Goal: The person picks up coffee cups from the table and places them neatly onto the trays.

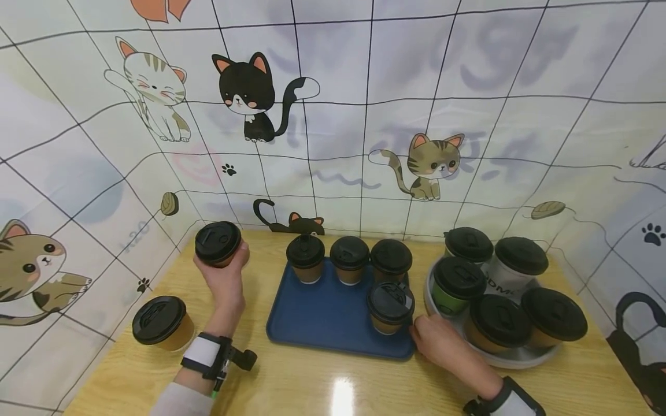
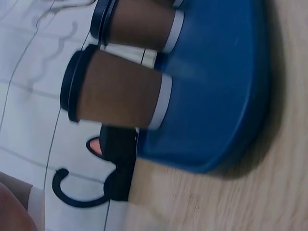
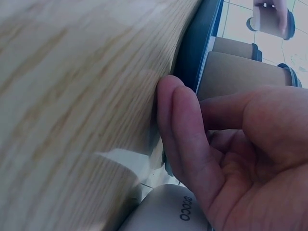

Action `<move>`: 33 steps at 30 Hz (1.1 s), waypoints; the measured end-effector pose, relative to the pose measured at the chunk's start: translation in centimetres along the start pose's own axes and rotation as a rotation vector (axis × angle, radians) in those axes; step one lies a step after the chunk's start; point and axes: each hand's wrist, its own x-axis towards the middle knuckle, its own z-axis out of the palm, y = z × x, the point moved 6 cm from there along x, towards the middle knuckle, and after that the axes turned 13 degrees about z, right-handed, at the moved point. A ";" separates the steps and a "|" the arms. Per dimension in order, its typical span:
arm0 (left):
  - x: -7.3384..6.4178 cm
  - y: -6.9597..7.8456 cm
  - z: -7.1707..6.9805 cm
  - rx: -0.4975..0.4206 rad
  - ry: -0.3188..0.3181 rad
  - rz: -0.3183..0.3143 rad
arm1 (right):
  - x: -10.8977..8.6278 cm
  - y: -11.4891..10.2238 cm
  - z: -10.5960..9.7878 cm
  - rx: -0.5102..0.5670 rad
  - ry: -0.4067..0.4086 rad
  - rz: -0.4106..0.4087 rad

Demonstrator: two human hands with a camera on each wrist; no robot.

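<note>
My left hand (image 1: 225, 283) grips a brown paper coffee cup (image 1: 221, 261) with a black lid, raised left of the blue tray (image 1: 333, 323). In the left wrist view, a sliver of this cup (image 2: 19, 190) shows at the lower left. Three similar cups line the tray's back: a left one (image 1: 307, 271), a middle one (image 1: 350, 273) and a right one (image 1: 391, 263). Another lidded cup (image 1: 386, 323) stands near the tray's right edge. Beside it, my right hand (image 1: 442, 344) pinches the tray's right rim, fingertips low against its outer side.
A round pale tray (image 1: 520, 363) on the right holds several black-lidded cups, among them a green one (image 1: 447, 300) and a white one (image 1: 507, 277). One brown cup (image 1: 179, 335) stands on the wooden table (image 1: 291, 381) at left. A cat-print sheet (image 1: 333, 127) hangs behind.
</note>
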 end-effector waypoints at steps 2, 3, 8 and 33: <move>-0.7 0.4 0.5 -0.013 -0.047 0.001 | 0.0 0.0 0.0 0.004 -0.007 -0.004; -1.0 0.7 0.7 -0.014 -0.069 -0.002 | 0.0 0.0 0.0 0.006 -0.006 -0.008; -2.5 1.7 1.9 -0.004 -0.194 -0.020 | 0.0 0.0 -0.1 0.011 0.007 -0.019; -9.5 1.3 7.4 -0.076 -0.843 -0.108 | -0.2 0.0 0.0 0.032 0.005 -0.006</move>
